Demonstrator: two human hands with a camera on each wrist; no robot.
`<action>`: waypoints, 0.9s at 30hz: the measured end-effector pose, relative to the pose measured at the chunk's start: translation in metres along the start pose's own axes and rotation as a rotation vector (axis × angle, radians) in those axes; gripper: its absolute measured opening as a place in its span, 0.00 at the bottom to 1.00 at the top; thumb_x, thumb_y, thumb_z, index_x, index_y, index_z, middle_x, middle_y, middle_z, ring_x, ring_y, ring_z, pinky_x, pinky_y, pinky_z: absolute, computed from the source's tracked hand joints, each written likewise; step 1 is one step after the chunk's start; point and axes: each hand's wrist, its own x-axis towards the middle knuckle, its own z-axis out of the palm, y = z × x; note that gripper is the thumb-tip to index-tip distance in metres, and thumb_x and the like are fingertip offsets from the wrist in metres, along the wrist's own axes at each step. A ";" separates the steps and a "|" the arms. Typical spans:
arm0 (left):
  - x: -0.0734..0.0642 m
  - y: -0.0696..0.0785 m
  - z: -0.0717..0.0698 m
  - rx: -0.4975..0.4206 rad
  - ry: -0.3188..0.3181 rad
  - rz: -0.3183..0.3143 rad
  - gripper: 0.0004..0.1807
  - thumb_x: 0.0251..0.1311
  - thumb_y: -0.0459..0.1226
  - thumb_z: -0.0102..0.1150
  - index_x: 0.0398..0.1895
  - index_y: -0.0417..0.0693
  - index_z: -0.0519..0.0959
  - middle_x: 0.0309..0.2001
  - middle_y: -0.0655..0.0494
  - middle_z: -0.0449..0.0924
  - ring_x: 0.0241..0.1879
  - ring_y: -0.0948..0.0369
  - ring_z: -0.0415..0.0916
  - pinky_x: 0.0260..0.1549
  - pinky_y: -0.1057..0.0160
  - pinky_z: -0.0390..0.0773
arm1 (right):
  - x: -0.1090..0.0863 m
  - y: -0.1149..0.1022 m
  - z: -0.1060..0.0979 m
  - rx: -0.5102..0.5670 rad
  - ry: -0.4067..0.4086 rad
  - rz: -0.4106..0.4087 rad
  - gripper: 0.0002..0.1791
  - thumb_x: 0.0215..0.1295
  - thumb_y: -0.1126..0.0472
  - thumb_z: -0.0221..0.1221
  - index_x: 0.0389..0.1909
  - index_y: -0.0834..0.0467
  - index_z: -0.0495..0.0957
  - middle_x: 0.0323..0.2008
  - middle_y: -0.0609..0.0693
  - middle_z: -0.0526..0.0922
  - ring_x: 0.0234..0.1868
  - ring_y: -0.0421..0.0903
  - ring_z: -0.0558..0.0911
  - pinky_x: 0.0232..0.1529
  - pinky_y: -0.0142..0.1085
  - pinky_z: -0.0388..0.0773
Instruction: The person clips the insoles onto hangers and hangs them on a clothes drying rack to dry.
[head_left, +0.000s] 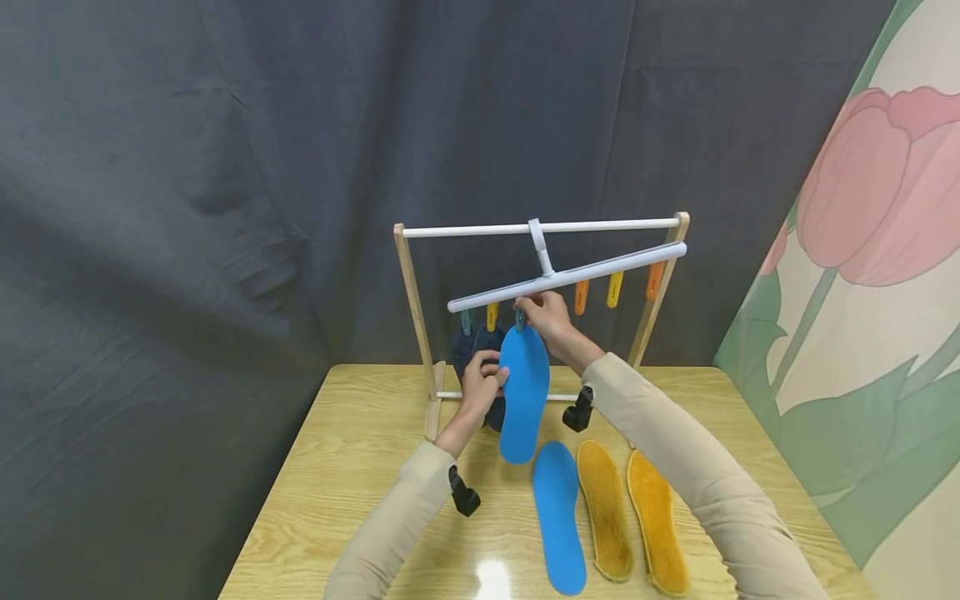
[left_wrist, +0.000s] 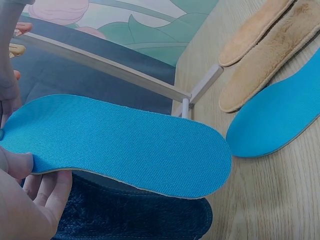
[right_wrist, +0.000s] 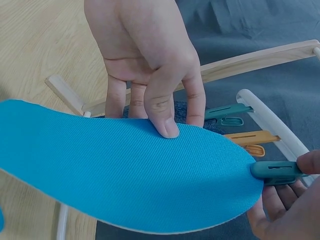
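A blue insole (head_left: 525, 392) hangs upright below a tilted white clip hanger (head_left: 600, 268). My left hand (head_left: 482, 382) pinches its side edge, thumb on the blue face and fingers behind, as the right wrist view shows. At the insole's top, my right hand (head_left: 551, 321) holds a green clip (right_wrist: 277, 171) between thumb and fingers. The clip's jaws meet the insole's upper edge. Behind it hang dark fuzzy insoles (left_wrist: 135, 210), under another green clip (head_left: 467, 322) and a yellow clip (head_left: 492, 317).
The hanger hooks over a rack's white bar (head_left: 465, 232). Orange clips (head_left: 581, 297) and a yellow clip (head_left: 615, 289) hang on its right half. On the wooden table (head_left: 360, 492) lie a second blue insole (head_left: 558, 517) and two tan fuzzy insoles (head_left: 606, 510).
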 end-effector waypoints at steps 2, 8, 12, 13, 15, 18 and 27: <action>0.001 -0.001 0.000 -0.001 -0.002 -0.001 0.21 0.67 0.50 0.58 0.61 0.74 0.69 0.44 0.58 0.80 0.41 0.57 0.81 0.39 0.54 0.83 | 0.000 0.000 0.000 -0.001 0.002 0.000 0.19 0.78 0.59 0.49 0.60 0.67 0.71 0.56 0.63 0.74 0.59 0.57 0.72 0.61 0.44 0.70; 0.001 0.000 0.001 -0.004 0.001 -0.016 0.21 0.67 0.51 0.59 0.61 0.74 0.69 0.44 0.58 0.80 0.41 0.57 0.81 0.39 0.54 0.83 | 0.001 0.002 0.000 -0.019 0.001 -0.001 0.19 0.78 0.58 0.49 0.58 0.69 0.72 0.55 0.64 0.73 0.54 0.57 0.72 0.60 0.44 0.70; -0.003 0.011 0.000 -0.021 0.010 -0.038 0.20 0.66 0.49 0.60 0.60 0.71 0.70 0.44 0.56 0.81 0.41 0.56 0.81 0.39 0.55 0.83 | 0.002 0.005 0.002 -0.024 -0.010 0.000 0.19 0.78 0.57 0.49 0.59 0.68 0.72 0.56 0.63 0.72 0.53 0.56 0.71 0.60 0.44 0.69; -0.004 0.013 0.000 -0.022 0.011 -0.038 0.20 0.66 0.49 0.60 0.60 0.71 0.70 0.44 0.56 0.80 0.41 0.56 0.81 0.39 0.55 0.83 | 0.002 0.005 0.002 -0.027 -0.014 0.000 0.20 0.79 0.57 0.48 0.60 0.68 0.71 0.56 0.63 0.72 0.54 0.56 0.72 0.61 0.44 0.69; -0.006 0.018 0.000 -0.019 0.008 -0.030 0.20 0.67 0.50 0.60 0.61 0.70 0.70 0.44 0.56 0.80 0.41 0.56 0.81 0.39 0.55 0.83 | 0.002 0.005 0.002 -0.025 -0.018 0.002 0.20 0.79 0.57 0.48 0.61 0.67 0.70 0.57 0.63 0.72 0.56 0.57 0.72 0.61 0.44 0.69; -0.009 0.022 -0.001 -0.009 0.002 -0.016 0.21 0.67 0.51 0.59 0.61 0.70 0.70 0.45 0.55 0.80 0.42 0.56 0.81 0.39 0.55 0.83 | 0.002 0.006 0.003 -0.024 -0.024 -0.001 0.22 0.79 0.57 0.48 0.63 0.68 0.69 0.58 0.64 0.72 0.60 0.57 0.71 0.63 0.43 0.68; -0.006 0.021 -0.005 -0.050 -0.009 -0.051 0.21 0.66 0.49 0.61 0.60 0.72 0.70 0.45 0.55 0.81 0.43 0.56 0.81 0.39 0.54 0.83 | 0.007 0.018 0.006 0.002 -0.006 -0.057 0.23 0.78 0.55 0.49 0.64 0.68 0.68 0.59 0.64 0.72 0.63 0.59 0.70 0.65 0.45 0.66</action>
